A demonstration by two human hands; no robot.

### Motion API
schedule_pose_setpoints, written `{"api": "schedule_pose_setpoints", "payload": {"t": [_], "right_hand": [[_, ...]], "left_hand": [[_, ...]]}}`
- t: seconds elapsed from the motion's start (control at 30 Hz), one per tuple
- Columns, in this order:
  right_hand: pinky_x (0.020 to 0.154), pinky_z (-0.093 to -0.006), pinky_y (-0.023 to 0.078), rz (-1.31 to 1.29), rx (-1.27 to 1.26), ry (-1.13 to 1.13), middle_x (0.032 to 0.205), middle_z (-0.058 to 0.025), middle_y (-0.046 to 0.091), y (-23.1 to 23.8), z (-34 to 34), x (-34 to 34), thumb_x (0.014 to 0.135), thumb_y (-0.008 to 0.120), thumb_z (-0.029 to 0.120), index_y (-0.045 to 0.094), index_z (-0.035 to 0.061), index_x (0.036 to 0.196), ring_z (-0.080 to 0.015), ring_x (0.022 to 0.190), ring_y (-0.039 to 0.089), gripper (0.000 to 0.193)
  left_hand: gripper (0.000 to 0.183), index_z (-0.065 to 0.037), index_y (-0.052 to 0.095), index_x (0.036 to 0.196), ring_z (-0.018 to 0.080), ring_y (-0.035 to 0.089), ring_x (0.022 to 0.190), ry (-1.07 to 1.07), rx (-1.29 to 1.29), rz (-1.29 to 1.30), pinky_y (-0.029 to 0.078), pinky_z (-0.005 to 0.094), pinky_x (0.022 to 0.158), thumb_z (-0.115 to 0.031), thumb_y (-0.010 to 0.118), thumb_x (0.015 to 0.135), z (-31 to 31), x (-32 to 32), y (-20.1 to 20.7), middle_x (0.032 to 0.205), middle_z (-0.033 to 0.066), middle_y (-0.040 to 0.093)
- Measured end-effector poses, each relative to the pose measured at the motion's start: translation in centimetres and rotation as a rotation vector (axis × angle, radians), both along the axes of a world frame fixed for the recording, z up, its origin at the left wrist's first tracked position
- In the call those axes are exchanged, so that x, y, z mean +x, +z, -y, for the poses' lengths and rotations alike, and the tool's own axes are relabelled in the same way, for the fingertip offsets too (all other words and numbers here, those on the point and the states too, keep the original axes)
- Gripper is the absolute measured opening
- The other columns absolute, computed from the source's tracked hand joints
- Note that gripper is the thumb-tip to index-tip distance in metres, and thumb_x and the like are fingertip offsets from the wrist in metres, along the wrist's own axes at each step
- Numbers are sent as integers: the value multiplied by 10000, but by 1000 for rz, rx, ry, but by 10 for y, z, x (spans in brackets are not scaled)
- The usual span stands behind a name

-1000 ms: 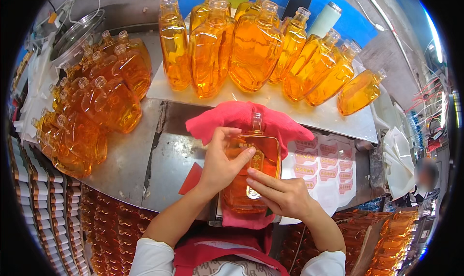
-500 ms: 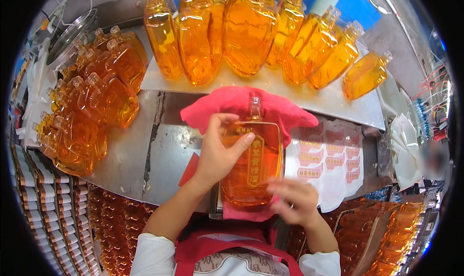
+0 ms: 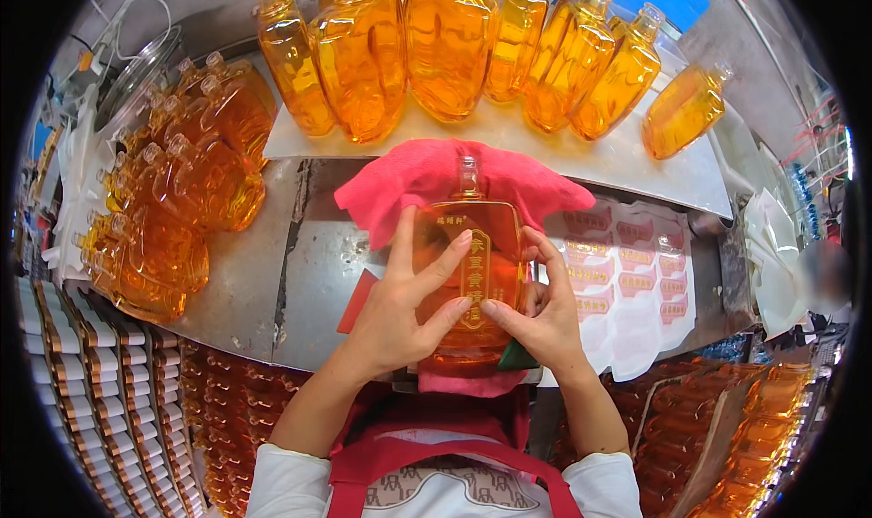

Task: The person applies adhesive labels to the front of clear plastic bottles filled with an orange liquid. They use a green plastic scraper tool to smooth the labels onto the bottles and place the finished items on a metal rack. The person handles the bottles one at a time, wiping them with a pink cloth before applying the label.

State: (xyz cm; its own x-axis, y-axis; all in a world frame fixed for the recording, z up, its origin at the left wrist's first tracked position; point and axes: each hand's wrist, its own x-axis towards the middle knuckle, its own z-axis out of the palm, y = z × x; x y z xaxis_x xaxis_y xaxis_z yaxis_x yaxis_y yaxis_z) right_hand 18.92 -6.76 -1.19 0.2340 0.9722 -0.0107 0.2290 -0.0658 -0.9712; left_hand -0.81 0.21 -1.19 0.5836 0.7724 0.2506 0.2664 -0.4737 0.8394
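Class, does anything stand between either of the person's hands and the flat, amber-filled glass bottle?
Nothing visible does: the left hand and right hand both touch the flat, amber-filled glass bottle at its gold-lettered front. The bright pink cloth lies beneath it.

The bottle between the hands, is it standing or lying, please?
Lying: the bottle shows its broad face upward, pink cloth beyond its neck and base; slight tilt unclear.

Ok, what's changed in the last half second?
The right hand moved from the lower right of the bottle up to its right edge, thumb at the gold label. The left hand spread out, its thumb shifting down the label. The bottle still lies on the pink cloth.
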Motion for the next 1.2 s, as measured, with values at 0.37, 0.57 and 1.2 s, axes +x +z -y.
{"api": "schedule_pose_setpoints", "payload": {"t": [0.37, 0.57, 1.2], "right_hand": [[491, -166, 351, 24, 16, 6, 1339, -108, 484, -5, 0, 3, 703, 858, 159, 360, -9, 1434, -15, 559, 380, 900], [479, -155, 332, 19, -5, 15, 1221, -65, 544, -2, 0, 7, 742, 828, 152, 400, 45, 1431, -6, 559, 391, 819], [754, -293, 539, 515, 371, 357, 977, -110, 708, 67, -44, -2, 749, 756, -54, 688, 24, 1011, -196, 857, 682, 281]], "left_hand": [[636, -131, 493, 1434, 461, 157, 1461, -24, 0, -1, 231, 439, 1155, -173, 717, 839, 0, -3, 3, 1557, 360, 59], [648, -116, 508, 1423, 447, 174, 1464, -15, -20, 2, 233, 437, 1155, -185, 734, 819, 2, -3, 3, 1564, 351, 59], [881, -220, 291, 1536, 510, 516, 1199, 50, 23, 36, 512, 417, 905, -245, 751, 785, 1, -4, -5, 1539, 378, 79]]}}
